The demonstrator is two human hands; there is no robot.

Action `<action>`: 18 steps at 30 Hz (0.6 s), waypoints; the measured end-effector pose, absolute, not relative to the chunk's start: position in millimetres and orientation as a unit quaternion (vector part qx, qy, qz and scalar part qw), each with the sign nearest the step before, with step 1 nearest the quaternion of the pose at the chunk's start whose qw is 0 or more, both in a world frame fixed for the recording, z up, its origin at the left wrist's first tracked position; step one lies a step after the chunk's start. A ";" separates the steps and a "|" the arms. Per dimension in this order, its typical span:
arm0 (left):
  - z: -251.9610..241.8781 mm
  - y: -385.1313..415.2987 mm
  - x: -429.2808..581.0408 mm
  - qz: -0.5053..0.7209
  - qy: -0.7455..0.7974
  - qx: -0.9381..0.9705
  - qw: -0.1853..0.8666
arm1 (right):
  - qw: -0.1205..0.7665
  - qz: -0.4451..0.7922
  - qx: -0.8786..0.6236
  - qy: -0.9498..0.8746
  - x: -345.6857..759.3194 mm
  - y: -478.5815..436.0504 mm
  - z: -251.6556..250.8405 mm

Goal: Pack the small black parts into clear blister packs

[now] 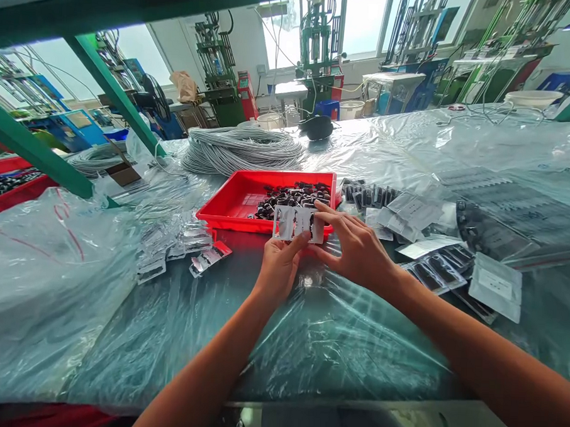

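My left hand (280, 263) pinches the lower edge of a small whitish plastic blister tray (287, 222), held up in front of the red bin. My right hand (359, 245) is at the tray's right end, its index finger on the top corner and its thumb lower down. A dark piece shows in the tray near the right-hand fingers. Behind the tray, the red bin (229, 201) holds a heap of small black parts (295, 195). To the left lies a pile of similar clear trays (177, 240), with one red-edged tray (210, 259) beside it.
Filled packs with black parts (436, 270) and clear labelled bags (496, 286) lie on the right. A coil of grey cable (243, 150) sits behind the bin. Plastic film covers the table (336, 341). A green frame post (115, 93) slants at left; machines (315, 51) stand beyond.
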State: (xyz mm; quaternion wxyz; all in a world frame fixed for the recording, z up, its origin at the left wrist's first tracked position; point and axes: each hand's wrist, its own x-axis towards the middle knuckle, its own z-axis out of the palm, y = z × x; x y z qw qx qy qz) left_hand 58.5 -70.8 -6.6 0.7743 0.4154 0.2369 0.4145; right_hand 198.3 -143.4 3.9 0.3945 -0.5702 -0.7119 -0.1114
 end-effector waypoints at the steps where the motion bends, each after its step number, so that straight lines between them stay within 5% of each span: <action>1: -6.2 -69.9 57.4 0.411 0.240 0.416 0.775 | 0.402 -0.095 -0.574 -0.707 196.3 -143.5 2.9; 10: -0.6 -68.5 50.7 0.383 0.257 0.454 0.762 | 0.470 -0.022 -0.544 -0.694 198.7 -146.2 4.6; 18: 9.0 -32.6 39.8 0.582 0.327 0.522 0.531 | 0.573 -0.149 -0.567 -0.573 213.8 -127.9 22.4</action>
